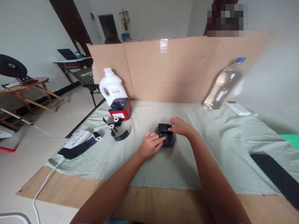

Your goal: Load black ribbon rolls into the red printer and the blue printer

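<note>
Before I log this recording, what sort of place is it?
Probably a room in a home, used as a workspace: a wall hanging, a laptop on a desk, and cardboard standing behind the cloth-covered table.

Place: likely home room | wall scroll point(125, 20), laptop point(67, 54), wooden stool point(41, 81), tiled floor point(50, 127)

head | worn, looking forward and down | hands point(151, 145) near | cardboard panel point(167, 73) beyond | far wall point(151, 18) perhaps soft

A hanging scroll point(125, 20) decorates the pale wall point(158, 18) near a dark doorway point(109, 28); on the tiled floor point(54, 126) stand a folding chair point(87, 74), a table point(74, 64) and a wooden stool point(30, 85).
</note>
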Available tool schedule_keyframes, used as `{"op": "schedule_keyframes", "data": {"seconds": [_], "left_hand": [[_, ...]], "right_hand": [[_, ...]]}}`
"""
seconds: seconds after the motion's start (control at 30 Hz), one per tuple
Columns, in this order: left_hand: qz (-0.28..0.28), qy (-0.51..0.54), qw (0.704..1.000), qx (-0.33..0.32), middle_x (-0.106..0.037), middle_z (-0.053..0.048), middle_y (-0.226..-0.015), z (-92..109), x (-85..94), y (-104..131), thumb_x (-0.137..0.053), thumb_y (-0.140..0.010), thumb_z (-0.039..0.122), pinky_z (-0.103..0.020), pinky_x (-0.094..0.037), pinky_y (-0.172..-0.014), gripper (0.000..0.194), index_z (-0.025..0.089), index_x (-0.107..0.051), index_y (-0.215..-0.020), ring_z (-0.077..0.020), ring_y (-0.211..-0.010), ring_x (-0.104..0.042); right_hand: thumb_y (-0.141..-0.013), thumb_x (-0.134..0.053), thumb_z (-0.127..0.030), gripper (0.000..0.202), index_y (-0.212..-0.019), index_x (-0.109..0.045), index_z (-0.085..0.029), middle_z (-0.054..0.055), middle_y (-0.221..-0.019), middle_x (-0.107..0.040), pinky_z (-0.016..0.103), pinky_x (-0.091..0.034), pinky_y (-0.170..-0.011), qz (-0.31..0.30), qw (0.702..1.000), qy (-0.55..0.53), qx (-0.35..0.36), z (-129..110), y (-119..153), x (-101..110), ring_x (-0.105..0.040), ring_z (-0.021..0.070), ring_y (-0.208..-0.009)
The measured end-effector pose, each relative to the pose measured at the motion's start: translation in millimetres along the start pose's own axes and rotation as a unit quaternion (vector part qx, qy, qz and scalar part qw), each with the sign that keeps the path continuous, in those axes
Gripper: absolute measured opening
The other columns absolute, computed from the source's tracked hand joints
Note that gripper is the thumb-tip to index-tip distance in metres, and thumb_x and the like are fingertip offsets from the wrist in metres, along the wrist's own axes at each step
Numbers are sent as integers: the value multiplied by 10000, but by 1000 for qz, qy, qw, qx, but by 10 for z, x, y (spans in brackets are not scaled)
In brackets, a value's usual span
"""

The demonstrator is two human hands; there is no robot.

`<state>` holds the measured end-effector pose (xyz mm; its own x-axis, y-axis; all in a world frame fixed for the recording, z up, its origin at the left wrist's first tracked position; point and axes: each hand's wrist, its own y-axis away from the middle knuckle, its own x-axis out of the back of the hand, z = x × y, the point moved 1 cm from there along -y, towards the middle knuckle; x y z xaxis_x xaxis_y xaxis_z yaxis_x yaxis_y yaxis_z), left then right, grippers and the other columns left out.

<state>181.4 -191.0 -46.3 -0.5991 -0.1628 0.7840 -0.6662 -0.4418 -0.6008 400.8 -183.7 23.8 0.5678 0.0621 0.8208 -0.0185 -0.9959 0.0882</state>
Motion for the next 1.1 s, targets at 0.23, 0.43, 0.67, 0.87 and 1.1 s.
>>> {"op": "schedule_keyframes", "data": {"seconds": [0.23,0.43,0.67,0.87,1.1], "left_hand": [[17,30,996,88,-644,-44,-817,-48,55,-36,-476,-974,305,-328,-405,-762,387,214,-610,-1325,-177,-809,-590],[-15,88,985,147,-632,-28,-809,-150,31,-44,-464,-978,261,-302,-452,-778,385,231,-613,-1332,-161,-788,-603],[-43,148,970,191,-747,-24,-1040,-159,33,-70,-457,-894,90,-278,-516,-856,461,256,-666,-1270,-157,-894,-671],[-31,153,964,214,-726,-7,-1199,-124,21,-63,-470,-884,104,-285,-529,-924,465,270,-664,-1273,-157,-954,-695],[-33,159,969,187,-723,-27,-1181,-127,21,-60,-453,-911,143,-287,-510,-921,440,252,-634,-1297,-162,-955,-675]], "right_hand": [[-705,-783,-186,380,-997,-544,-231,0,-738,-639,250,-459,-453,-55,975,-163,-141,38,-21,-36,-631,171,-505],[-843,-694,-219,424,-1219,-498,-206,110,-1013,-688,296,-544,-510,-108,971,-138,-162,-17,4,28,-695,189,-591],[-947,-563,-235,485,-1392,-372,-208,145,-1170,-659,324,-586,-593,-162,963,-124,-178,-88,36,-1,-708,176,-657],[-956,-532,-235,478,-1405,-370,-201,147,-1084,-683,333,-582,-576,-132,971,-96,-176,-81,36,-94,-711,207,-678],[-953,-564,-241,492,-1406,-374,-206,145,-1167,-666,336,-592,-629,-144,965,-133,-173,-75,86,-9,-709,175,-681]]}}
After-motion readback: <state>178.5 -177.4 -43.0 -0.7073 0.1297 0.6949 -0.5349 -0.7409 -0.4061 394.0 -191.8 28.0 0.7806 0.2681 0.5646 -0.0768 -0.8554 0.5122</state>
